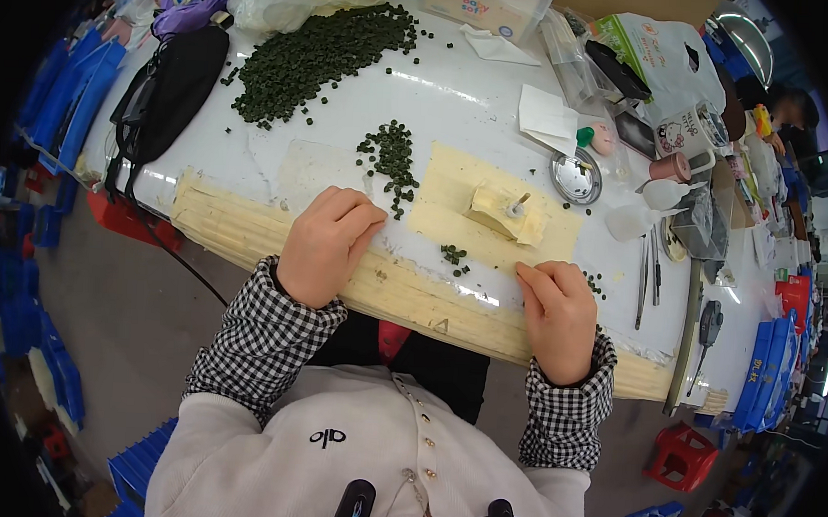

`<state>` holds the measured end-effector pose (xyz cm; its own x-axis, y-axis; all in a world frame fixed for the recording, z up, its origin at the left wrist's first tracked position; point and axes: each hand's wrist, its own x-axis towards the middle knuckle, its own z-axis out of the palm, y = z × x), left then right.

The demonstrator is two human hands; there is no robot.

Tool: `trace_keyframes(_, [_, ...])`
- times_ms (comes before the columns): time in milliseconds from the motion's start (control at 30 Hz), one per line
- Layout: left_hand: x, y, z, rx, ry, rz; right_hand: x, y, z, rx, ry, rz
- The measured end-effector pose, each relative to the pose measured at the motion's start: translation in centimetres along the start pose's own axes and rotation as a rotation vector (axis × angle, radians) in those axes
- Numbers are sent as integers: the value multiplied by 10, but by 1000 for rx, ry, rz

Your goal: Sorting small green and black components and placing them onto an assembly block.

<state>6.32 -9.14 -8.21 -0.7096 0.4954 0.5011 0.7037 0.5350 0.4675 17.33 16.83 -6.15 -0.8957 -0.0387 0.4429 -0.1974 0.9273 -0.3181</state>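
Observation:
My left hand rests at the table's front edge, thumb and fingers pinched together; anything between them is too small to make out. Just beyond its fingertips lies a loose cluster of small dark green pieces. My right hand is also pinched at the near edge of a pale yellow sheet, its grip contents hidden. On that sheet sits a small block wrapped in cream tape, with a thin brown-tipped stick standing out of it. A few more green pieces lie between my hands.
A large heap of green pieces covers the back left. At right are a round metal dish, tweezers, white squeeze bottles and a mug. A black pouch lies far left. Padding lines the front edge.

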Motion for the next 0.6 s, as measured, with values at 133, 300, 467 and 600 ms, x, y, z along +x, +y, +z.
trace_keyframes(133, [-2, -1, -3, -3, 13, 12, 0, 3, 0, -74, 8, -18])
trace_keyframes(300, [-3, -4, -2, 58, -25, 52, -1, 3, 1, -92, 12, -34])
trace_keyframes(467, [-5, -4, 0, 73, 95, 61, 1, 3, 1, -107, -23, -34])
trace_keyframes(600, [-7, 0, -3, -87, 164, -55, -1, 4, 1, -139, -19, -78])
